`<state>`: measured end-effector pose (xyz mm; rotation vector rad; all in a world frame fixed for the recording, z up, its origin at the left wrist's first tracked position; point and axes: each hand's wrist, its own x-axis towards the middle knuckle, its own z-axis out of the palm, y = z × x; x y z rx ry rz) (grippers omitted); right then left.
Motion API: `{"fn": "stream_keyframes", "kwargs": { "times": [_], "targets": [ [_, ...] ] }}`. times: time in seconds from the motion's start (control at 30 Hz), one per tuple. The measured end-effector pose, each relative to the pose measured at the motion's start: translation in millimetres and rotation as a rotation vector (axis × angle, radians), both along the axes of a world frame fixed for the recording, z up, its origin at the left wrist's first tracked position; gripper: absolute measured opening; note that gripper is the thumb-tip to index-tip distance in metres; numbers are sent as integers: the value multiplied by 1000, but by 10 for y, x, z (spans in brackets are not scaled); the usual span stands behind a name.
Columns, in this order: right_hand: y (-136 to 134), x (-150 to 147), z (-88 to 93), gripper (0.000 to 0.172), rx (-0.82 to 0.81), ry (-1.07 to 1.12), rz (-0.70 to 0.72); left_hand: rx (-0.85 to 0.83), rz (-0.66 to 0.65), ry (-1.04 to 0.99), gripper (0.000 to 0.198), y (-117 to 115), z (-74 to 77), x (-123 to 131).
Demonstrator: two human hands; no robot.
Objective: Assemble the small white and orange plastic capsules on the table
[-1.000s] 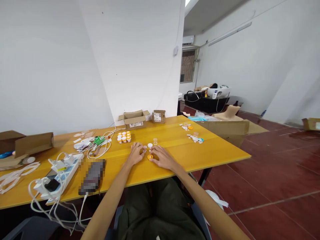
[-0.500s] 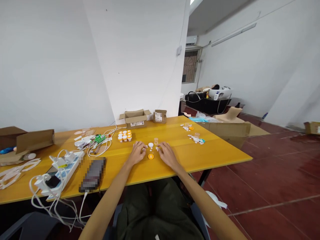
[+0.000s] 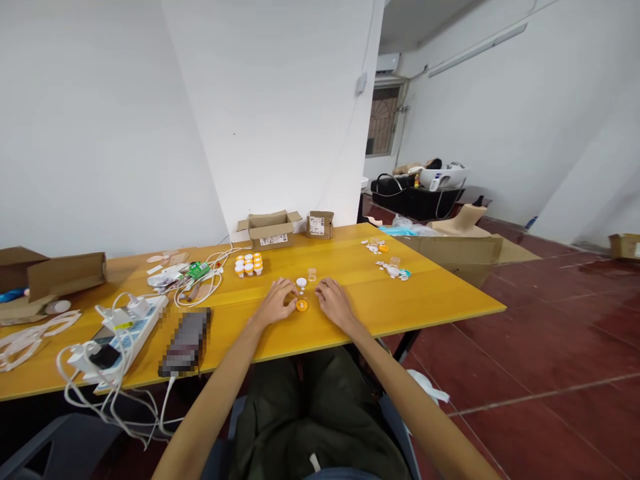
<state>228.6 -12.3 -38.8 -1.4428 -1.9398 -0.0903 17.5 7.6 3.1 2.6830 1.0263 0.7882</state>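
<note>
On the table in front of me, my left hand [image 3: 277,302] rests with its fingers curved and its thumb apart, the tips right beside an orange round cap [image 3: 301,306]. Across from it, my right hand [image 3: 334,302] has its fingers bent inward, and what lies under or between the tips is hidden. Between the hands sits a white round piece [image 3: 301,283], with tiny white parts [image 3: 303,289] just below it. A clear plastic cup [image 3: 313,274] stands behind them, close to my right fingertips.
Left of my hands is a cluster of white-and-orange capped containers [image 3: 249,265]. Two groups of loose parts [image 3: 375,247] [image 3: 394,271] lie to the right. Cardboard boxes [image 3: 270,230] stand at the back. A phone [image 3: 186,341], power strip [image 3: 133,340] and cables fill the left.
The small white pieces beside my fingertips no longer show there. My left thumb has come closer to the orange cap. The view has tilted slightly.
</note>
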Motion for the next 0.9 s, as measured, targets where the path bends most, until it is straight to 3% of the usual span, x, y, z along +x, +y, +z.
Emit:
{"fn": "stream_keyframes", "kwargs": {
  "times": [0.4, 0.9],
  "targets": [
    [-103, -94, 106, 20, 51, -76, 147, 45, 36, -13, 14, 20, -9, 11],
    [-123, -120, 126, 30, 11, -162, 99, 57, 37, 72, 36, 115, -162, 23]
  ]
}}
